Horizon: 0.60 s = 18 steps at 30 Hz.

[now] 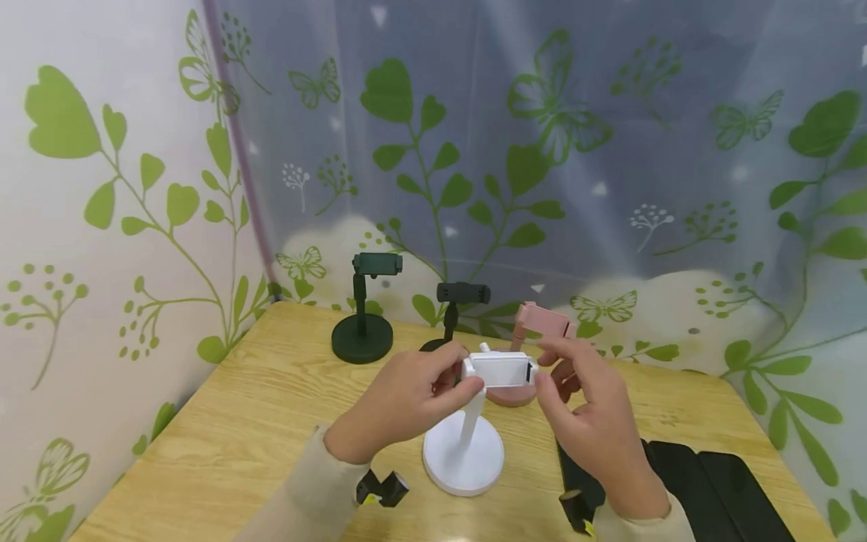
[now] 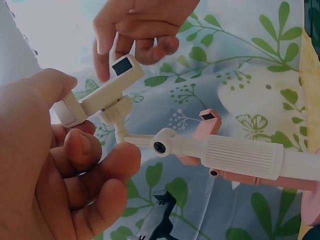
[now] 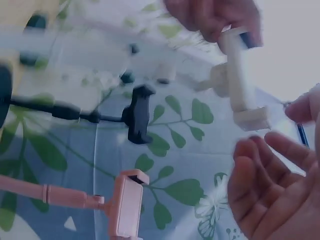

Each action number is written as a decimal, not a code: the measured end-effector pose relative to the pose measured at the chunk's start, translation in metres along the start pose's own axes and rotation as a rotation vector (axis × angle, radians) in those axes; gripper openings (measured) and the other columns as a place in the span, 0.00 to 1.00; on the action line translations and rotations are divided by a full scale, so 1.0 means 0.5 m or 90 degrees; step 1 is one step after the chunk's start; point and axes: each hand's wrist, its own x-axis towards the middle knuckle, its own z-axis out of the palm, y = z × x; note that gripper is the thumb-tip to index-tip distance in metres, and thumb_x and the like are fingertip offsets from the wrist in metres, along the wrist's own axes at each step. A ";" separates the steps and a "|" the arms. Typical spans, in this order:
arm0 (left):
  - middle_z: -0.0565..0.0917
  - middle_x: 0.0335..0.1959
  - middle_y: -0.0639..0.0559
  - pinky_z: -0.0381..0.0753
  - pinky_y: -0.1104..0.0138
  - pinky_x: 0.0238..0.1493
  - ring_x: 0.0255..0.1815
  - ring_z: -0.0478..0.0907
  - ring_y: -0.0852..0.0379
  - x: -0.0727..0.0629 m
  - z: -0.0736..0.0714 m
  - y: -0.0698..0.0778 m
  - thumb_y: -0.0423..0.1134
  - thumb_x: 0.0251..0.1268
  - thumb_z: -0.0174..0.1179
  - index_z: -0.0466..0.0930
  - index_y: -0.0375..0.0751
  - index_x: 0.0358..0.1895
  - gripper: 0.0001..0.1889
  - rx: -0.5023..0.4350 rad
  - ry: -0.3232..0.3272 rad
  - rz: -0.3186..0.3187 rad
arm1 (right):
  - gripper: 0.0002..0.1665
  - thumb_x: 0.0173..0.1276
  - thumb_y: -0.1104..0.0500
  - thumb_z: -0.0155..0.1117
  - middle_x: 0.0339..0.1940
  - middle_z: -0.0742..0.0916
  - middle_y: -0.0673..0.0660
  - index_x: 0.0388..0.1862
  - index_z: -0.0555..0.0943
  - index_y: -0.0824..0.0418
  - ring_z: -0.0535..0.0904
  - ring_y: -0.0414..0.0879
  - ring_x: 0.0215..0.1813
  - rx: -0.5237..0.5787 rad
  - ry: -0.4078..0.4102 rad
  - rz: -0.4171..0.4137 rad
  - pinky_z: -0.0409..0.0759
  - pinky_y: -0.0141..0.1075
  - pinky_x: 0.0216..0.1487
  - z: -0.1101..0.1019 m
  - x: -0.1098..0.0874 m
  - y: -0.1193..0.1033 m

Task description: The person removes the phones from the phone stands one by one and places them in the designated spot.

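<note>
A white phone stand [image 1: 463, 458] with a round base stands upright near the middle of the table. My left hand [image 1: 406, 395] pinches the left end of its clamp head [image 1: 500, 370] between thumb and fingers; the left wrist view shows this grip on the white clamp [image 2: 107, 94] closely. At the clamp's other end hovers my right hand [image 1: 596, 414], thumb and fingers apart and loosely bent. In the right wrist view a small gap separates those right fingers [image 3: 247, 165] from the clamp [image 3: 240, 75]. The clamp holds no phone.
Behind stand a dark green phone stand [image 1: 362, 339], a black one [image 1: 463, 293] and a pink one [image 1: 544, 320], partly hidden. Flat black slabs [image 1: 738, 489], resembling phones, lie at the right front on the wooden table [image 1: 237, 421]. Leaf-patterned curtains [image 1: 440, 173] border the table.
</note>
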 end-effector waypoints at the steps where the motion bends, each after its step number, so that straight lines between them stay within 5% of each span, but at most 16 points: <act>1: 0.68 0.20 0.65 0.61 0.74 0.21 0.17 0.60 0.69 0.000 -0.001 0.001 0.48 0.77 0.61 0.73 0.51 0.39 0.09 0.000 0.000 0.000 | 0.28 0.64 0.73 0.68 0.43 0.83 0.53 0.62 0.79 0.60 0.76 0.37 0.33 0.000 0.000 0.002 0.79 0.27 0.30 0.001 -0.001 -0.002; 18: 0.69 0.21 0.65 0.63 0.73 0.21 0.17 0.62 0.69 -0.002 -0.001 -0.002 0.47 0.76 0.62 0.74 0.50 0.39 0.09 -0.001 -0.006 0.004 | 0.28 0.68 0.70 0.68 0.43 0.84 0.49 0.67 0.78 0.57 0.78 0.37 0.32 0.014 -0.026 0.074 0.80 0.30 0.29 0.015 -0.007 0.000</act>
